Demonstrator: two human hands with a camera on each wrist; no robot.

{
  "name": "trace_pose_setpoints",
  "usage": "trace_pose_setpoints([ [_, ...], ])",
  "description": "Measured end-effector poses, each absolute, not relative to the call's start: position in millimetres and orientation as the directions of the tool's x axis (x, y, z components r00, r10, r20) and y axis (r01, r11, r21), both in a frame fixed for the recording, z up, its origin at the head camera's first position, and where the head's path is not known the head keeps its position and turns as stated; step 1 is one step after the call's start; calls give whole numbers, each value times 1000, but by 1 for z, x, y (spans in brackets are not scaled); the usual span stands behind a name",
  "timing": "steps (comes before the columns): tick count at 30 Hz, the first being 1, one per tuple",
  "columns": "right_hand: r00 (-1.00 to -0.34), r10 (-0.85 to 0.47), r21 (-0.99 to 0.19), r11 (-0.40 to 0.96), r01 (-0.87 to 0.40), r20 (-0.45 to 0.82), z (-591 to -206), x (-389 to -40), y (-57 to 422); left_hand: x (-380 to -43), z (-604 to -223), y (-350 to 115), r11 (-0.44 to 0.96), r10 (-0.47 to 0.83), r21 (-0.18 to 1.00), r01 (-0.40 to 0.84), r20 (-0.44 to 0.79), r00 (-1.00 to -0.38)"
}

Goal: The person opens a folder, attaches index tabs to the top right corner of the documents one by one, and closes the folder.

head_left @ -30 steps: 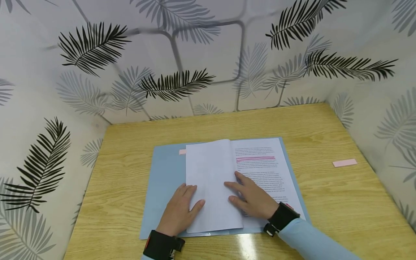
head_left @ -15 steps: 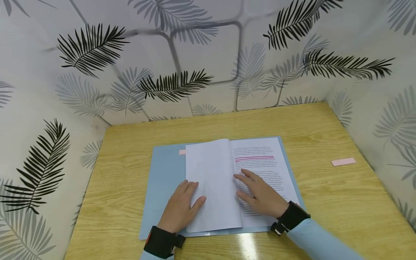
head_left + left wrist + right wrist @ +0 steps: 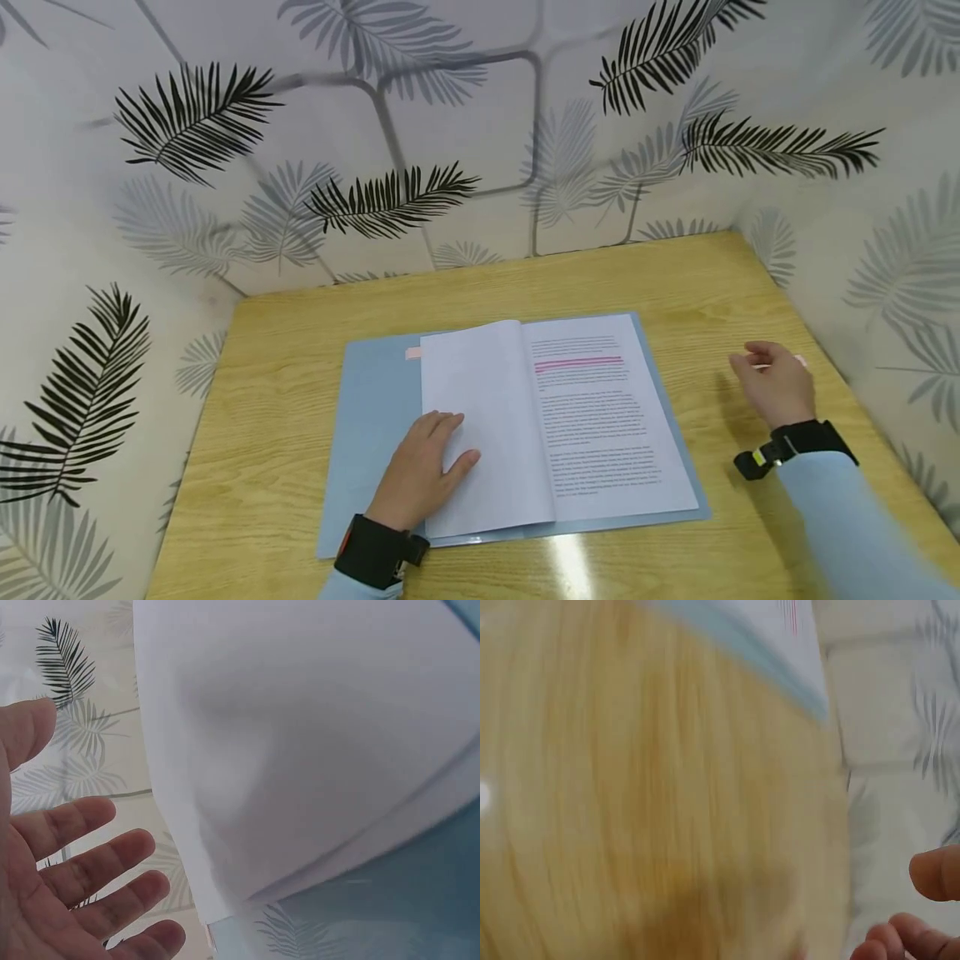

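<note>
My left hand lies with relaxed fingers on the blank left page of an open folder of papers. In the left wrist view that page bulges beside the straight fingers. The right page carries printed text with pink highlighting near its top. Out at the right side of the table, my right hand hovers over a pink paper strip, mostly hidden behind it. Its fingers are loosely bent, and the right wrist view shows the thumb apart from the fingertips.
The light blue folder cover shows around the pages. A pink tab sticks out from the left page's upper edge. The wooden table meets leaf-patterned walls at its back and sides.
My right hand has left the folder's pages and moved right to the pink strip, covering most of it. The left hand has stayed on the left page.
</note>
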State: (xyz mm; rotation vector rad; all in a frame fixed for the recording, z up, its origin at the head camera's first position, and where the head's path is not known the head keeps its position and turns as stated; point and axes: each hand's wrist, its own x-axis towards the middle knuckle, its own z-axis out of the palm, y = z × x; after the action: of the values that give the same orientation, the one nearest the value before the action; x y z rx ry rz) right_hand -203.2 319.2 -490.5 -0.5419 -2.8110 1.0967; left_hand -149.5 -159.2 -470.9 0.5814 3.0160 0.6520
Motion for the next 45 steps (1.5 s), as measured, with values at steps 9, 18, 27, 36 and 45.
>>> trace_pose_setpoints([
  [9, -852, 456, -441, 729, 523, -256, -510, -210, 393, -148, -470, -158, 846, 355, 396, 357, 81, -931],
  [18, -864, 455, -404, 765, 502, -214, -512, -214, 398, -145, -473, -156, 845, 348, 403, 350, 82, -934],
  [27, -852, 491, -452, 728, 516, -182, -509, -216, 392, -142, -476, -154, 839, 347, 416, 351, 89, -934],
  [36, -818, 551, -612, 594, 522, -164, -509, -214, 377, -140, -475, -156, 837, 338, 419, 352, 109, -935],
  [45, -851, 486, -867, 317, 384, -199, -476, -212, 325, -139, -477, -154, 832, 338, 419, 363, 134, -931],
])
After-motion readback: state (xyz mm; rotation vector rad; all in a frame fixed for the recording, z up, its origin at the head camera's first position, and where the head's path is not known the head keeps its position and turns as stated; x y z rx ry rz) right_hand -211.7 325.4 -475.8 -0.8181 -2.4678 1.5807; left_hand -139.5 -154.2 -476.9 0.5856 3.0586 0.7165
